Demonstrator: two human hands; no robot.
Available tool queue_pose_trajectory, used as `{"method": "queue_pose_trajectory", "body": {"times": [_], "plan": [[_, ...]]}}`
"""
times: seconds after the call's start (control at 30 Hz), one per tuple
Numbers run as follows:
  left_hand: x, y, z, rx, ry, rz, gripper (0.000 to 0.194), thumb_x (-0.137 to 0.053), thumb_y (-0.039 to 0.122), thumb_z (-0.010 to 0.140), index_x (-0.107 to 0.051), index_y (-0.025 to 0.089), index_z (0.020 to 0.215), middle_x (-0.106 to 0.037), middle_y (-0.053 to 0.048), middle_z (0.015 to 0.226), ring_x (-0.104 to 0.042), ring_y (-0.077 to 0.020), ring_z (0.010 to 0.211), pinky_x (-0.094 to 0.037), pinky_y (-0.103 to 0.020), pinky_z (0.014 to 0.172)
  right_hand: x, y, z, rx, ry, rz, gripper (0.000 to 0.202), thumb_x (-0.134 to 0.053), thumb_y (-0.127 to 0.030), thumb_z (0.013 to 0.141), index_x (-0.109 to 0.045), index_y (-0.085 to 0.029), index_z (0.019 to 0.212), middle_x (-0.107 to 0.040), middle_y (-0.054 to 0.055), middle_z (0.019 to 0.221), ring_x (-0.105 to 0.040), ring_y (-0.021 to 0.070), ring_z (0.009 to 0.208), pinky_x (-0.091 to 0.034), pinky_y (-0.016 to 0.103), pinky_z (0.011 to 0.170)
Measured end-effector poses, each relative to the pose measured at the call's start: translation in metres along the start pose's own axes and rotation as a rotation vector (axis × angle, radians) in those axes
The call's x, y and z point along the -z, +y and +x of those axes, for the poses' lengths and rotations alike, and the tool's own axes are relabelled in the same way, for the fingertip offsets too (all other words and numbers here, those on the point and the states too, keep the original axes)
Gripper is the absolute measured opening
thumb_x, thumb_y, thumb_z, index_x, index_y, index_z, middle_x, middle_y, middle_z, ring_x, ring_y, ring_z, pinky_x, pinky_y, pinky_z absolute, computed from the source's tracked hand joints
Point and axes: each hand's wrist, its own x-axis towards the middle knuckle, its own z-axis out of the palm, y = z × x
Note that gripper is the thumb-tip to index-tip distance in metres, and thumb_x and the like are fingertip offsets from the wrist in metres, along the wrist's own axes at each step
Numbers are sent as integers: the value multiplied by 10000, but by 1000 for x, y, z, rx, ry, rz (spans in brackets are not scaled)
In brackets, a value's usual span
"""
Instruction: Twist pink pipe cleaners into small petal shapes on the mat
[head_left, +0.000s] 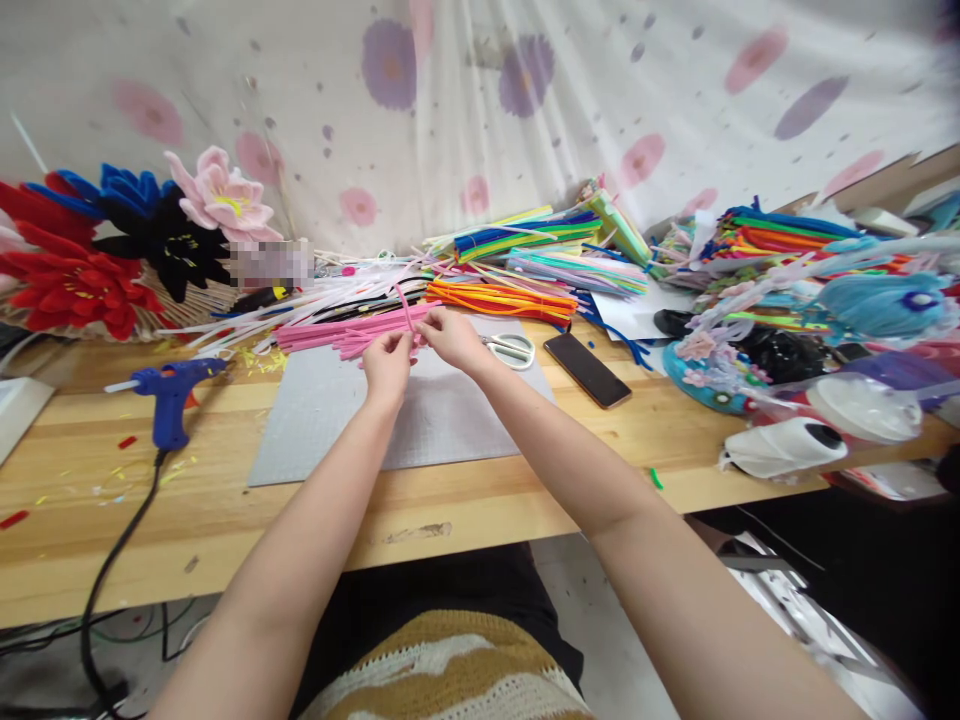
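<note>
A pink pipe cleaner (403, 300) stands up between my two hands, its lower part between my fingertips. My left hand (388, 362) pinches it from the left. From the right, my right hand (448, 338) has its thumb and fingers closed at the same spot. Behind and beside them lies a bundle of pink pipe cleaners (322, 333) at the back of the grey cutting mat (322, 420). Scissors with white handles (511, 350) rest on the mat just right of my right hand. My fingers partly cover the pink piece.
A blue glue gun (174, 395) with a black cord stands at left. Fabric-like flowers (225, 195) fill the back left. A phone (587, 368) lies right of the mat. Orange pipe cleaners (502, 300) and other coloured bundles line the back. A white thread cone (784, 447) lies at right.
</note>
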Motion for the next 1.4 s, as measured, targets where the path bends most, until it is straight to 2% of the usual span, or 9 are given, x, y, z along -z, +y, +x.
{"method": "queue_pose_trajectory", "body": {"times": [0.13,0.37,0.6,0.73,0.83,0.97,1.2,1.3,1.4], "plan": [[-10,-3,2,29,103,-182,58,-621,158,688,-603,156,633,-607,32,600,-547,-62,572,-432,-192,617,-14,10,-4,27,23,110,210,-518,-320,834,-589,-163,714,-646,15,712,-571,112,677,-413,232,671],[-20,-9,-1,137,192,-457,128,-674,195,652,-578,150,580,-590,24,558,-570,-85,571,-461,-219,622,-42,23,-12,-153,-66,775,204,-548,-340,774,-567,-153,693,-507,-47,557,-452,63,509,-402,195,552],[-24,-25,-3,99,200,-540,163,-746,260,602,-629,150,631,-623,0,647,-594,-105,662,-464,-235,692,-59,27,-16,-163,-59,935,103,-575,-252,696,-544,-155,680,-482,-52,573,-412,63,530,-360,197,540],[-18,-35,-7,-19,172,-248,168,-644,326,737,-659,160,754,-653,-50,806,-615,-147,782,-464,-284,767,-58,34,-14,-222,4,811,141,-483,-202,753,-486,-169,617,-423,-55,504,-375,71,481,-320,203,502],[1,-26,-7,-466,264,280,209,-554,283,819,-661,189,973,-617,-99,1079,-549,-190,1045,-399,-335,924,-48,41,-13,-245,-13,691,162,-465,-206,777,-476,-177,618,-428,-52,499,-389,80,471,-322,212,505],[26,-3,0,-779,-11,805,218,-557,234,814,-693,229,985,-609,-102,1154,-491,-256,1127,-327,-413,987,-32,47,-15,-156,-100,610,92,-503,-184,752,-554,-166,677,-458,-50,534,-400,78,490,-332,212,522],[25,-12,6,-505,-159,778,186,-554,216,800,-732,180,840,-704,-87,863,-624,-227,821,-445,-350,788,-31,50,-17,-99,5,693,129,-500,-254,775,-591,-165,798,-513,-39,617,-434,74,528,-386,209,557],[14,-24,1,-291,-204,592,198,-559,195,785,-734,162,872,-715,-73,801,-638,-198,719,-469,-314,711,-40,53,-16,-79,94,549,168,-474,-269,807,-616,-183,829,-597,-4,707,-527,113,649,-441,244,658],[6,-29,-6,-302,-166,587,246,-575,183,774,-721,168,971,-717,-81,884,-644,-204,790,-466,-320,757,-45,53,-18,-76,184,331,189,-455,-270,833,-631,-213,869,-644,15,795,-572,151,774,-443,275,750]]}}
